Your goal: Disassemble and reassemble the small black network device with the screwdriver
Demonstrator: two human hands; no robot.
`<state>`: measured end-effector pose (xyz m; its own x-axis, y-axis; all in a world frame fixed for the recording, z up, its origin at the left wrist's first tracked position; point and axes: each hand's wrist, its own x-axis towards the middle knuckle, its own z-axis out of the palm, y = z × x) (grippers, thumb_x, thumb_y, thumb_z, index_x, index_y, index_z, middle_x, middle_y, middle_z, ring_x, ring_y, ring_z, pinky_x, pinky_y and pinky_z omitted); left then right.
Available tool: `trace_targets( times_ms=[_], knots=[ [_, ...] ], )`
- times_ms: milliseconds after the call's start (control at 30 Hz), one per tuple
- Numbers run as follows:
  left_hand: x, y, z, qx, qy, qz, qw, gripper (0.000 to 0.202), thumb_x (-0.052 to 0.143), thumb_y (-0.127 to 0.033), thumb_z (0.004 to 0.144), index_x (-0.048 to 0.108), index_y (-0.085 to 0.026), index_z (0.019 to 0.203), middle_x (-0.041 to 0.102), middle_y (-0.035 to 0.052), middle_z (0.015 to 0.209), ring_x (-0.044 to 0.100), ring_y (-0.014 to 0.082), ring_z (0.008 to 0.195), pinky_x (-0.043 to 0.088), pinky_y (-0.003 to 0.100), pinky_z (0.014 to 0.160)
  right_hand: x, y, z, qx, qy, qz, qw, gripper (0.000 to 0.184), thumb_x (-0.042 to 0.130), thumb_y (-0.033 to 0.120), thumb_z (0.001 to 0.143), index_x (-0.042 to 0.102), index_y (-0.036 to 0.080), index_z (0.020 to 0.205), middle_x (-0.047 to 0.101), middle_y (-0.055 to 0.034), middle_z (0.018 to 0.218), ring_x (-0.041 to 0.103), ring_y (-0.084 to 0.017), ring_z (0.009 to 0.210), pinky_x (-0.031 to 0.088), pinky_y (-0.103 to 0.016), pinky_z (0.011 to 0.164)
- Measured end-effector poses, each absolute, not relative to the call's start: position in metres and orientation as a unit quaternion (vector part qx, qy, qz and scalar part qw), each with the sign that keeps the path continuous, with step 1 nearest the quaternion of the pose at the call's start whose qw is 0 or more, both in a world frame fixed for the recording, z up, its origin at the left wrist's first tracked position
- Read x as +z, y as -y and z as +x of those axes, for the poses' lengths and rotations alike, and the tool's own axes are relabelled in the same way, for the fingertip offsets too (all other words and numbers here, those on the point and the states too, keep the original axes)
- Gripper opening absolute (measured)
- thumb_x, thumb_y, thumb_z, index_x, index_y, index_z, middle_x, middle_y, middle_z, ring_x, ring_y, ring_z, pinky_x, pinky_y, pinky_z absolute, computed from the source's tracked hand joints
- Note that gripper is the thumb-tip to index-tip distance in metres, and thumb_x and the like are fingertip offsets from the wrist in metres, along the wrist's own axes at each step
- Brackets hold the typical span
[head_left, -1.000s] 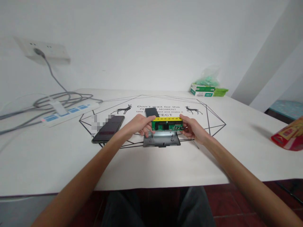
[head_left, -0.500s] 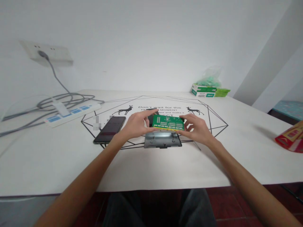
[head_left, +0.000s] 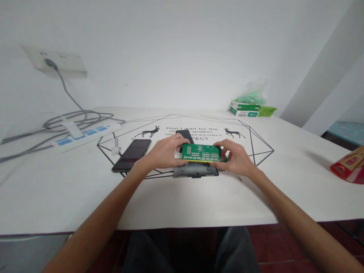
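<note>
Both of my hands hold a green circuit board [head_left: 201, 152] by its two ends, just above a grey metal case [head_left: 195, 170] that lies on the table. My left hand [head_left: 165, 152] pinches the board's left end and my right hand [head_left: 235, 157] grips its right end. The board's flat soldered face is turned toward me, with a thin yellow strip along its lower edge. A small black rectangular piece [head_left: 184, 135] lies on the table just behind the board.
A dark phone [head_left: 132, 154] lies left of my left hand. A white power strip [head_left: 85, 135] with grey cables sits at the far left, plugged into a wall socket [head_left: 55, 65]. Green boxes [head_left: 244, 108] stand at the back right, and a red package [head_left: 348, 167] at the right edge.
The board has been turned over: its yellow connectors faced me before, now its flat green face does. It has also come down closer to the grey case.
</note>
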<state>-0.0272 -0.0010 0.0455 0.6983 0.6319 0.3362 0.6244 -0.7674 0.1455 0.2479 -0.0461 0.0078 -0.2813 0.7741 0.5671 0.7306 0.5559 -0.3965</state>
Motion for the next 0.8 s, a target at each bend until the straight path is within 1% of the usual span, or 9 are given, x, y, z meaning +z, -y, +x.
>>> trace_targets(
  times_ms=[67, 133, 233, 367, 500, 600, 700, 800],
  knots=[
    [0.049, 0.000, -0.032, 0.140, -0.332, 0.931, 0.059, 0.053, 0.075, -0.048, 0.069, 0.061, -0.019, 0.111, 0.059, 0.0038, 0.097, 0.056, 0.0200, 0.085, 0.042, 0.029, 0.072, 0.011, 0.047, 0.248, 0.110, 0.800, -0.473, 0.352, 0.046, 0.079, 0.040, 0.066, 0.065, 0.018, 0.104, 0.064, -0.0030, 0.089, 0.058, -0.014, 0.063, 0.046, -0.029, 0.057],
    [0.051, 0.000, -0.034, 0.103, -0.324, 0.935, 0.106, 0.059, 0.077, -0.055, 0.063, 0.061, -0.018, 0.107, 0.057, 0.0044, 0.099, 0.054, 0.0205, 0.087, 0.042, 0.029, 0.074, 0.014, 0.049, 0.247, 0.176, 0.799, -0.480, 0.315, 0.044, 0.080, 0.041, 0.065, 0.066, 0.018, 0.099, 0.064, -0.0024, 0.086, 0.058, -0.013, 0.062, 0.045, -0.028, 0.056],
    [0.050, 0.002, -0.034, 0.056, -0.320, 0.936, 0.136, 0.064, 0.079, -0.061, 0.057, 0.059, -0.019, 0.101, 0.055, 0.0043, 0.099, 0.053, 0.0210, 0.087, 0.041, 0.029, 0.072, 0.016, 0.051, 0.248, 0.218, 0.809, -0.479, 0.260, 0.044, 0.083, 0.044, 0.062, 0.066, 0.018, 0.093, 0.062, -0.0011, 0.082, 0.057, -0.012, 0.062, 0.043, -0.027, 0.056],
    [0.045, 0.003, -0.031, 0.032, -0.326, 0.935, 0.136, 0.062, 0.078, -0.061, 0.058, 0.056, -0.020, 0.099, 0.052, 0.0036, 0.097, 0.053, 0.0210, 0.084, 0.040, 0.028, 0.069, 0.012, 0.050, 0.249, 0.164, 0.834, -0.467, 0.243, 0.047, 0.083, 0.048, 0.061, 0.064, 0.020, 0.093, 0.058, 0.0003, 0.080, 0.054, -0.012, 0.062, 0.042, -0.028, 0.059],
    [0.042, 0.004, -0.030, 0.024, -0.342, 0.930, 0.133, 0.061, 0.079, -0.057, 0.058, 0.056, -0.021, 0.103, 0.052, 0.0046, 0.102, 0.054, 0.0223, 0.086, 0.040, 0.029, 0.069, 0.010, 0.051, 0.248, 0.100, 0.853, -0.466, 0.214, 0.048, 0.082, 0.051, 0.063, 0.064, 0.021, 0.096, 0.058, -0.0021, 0.089, 0.054, -0.014, 0.067, 0.043, -0.030, 0.063],
    [0.042, 0.005, -0.030, 0.026, -0.346, 0.929, 0.132, 0.063, 0.080, -0.055, 0.058, 0.056, -0.023, 0.106, 0.051, 0.0044, 0.105, 0.055, 0.0225, 0.087, 0.039, 0.028, 0.070, 0.010, 0.052, 0.248, 0.082, 0.855, -0.473, 0.195, 0.050, 0.081, 0.053, 0.064, 0.064, 0.021, 0.098, 0.057, -0.0037, 0.094, 0.054, -0.015, 0.069, 0.044, -0.031, 0.065],
    [0.042, 0.006, -0.029, 0.031, -0.341, 0.930, 0.133, 0.066, 0.080, -0.056, 0.059, 0.056, -0.024, 0.111, 0.051, 0.0041, 0.105, 0.055, 0.0221, 0.087, 0.039, 0.028, 0.070, 0.011, 0.054, 0.247, 0.070, 0.859, -0.473, 0.185, 0.052, 0.080, 0.056, 0.065, 0.065, 0.021, 0.099, 0.057, -0.0039, 0.095, 0.055, -0.016, 0.070, 0.044, -0.031, 0.064],
    [0.042, 0.006, -0.029, 0.033, -0.337, 0.931, 0.133, 0.070, 0.080, -0.058, 0.059, 0.055, -0.025, 0.116, 0.053, 0.0043, 0.105, 0.055, 0.0222, 0.089, 0.040, 0.028, 0.072, 0.012, 0.055, 0.248, 0.074, 0.861, -0.469, 0.185, 0.061, 0.079, 0.063, 0.062, 0.065, 0.022, 0.105, 0.059, -0.0044, 0.094, 0.057, -0.017, 0.072, 0.045, -0.031, 0.065]
  ],
)
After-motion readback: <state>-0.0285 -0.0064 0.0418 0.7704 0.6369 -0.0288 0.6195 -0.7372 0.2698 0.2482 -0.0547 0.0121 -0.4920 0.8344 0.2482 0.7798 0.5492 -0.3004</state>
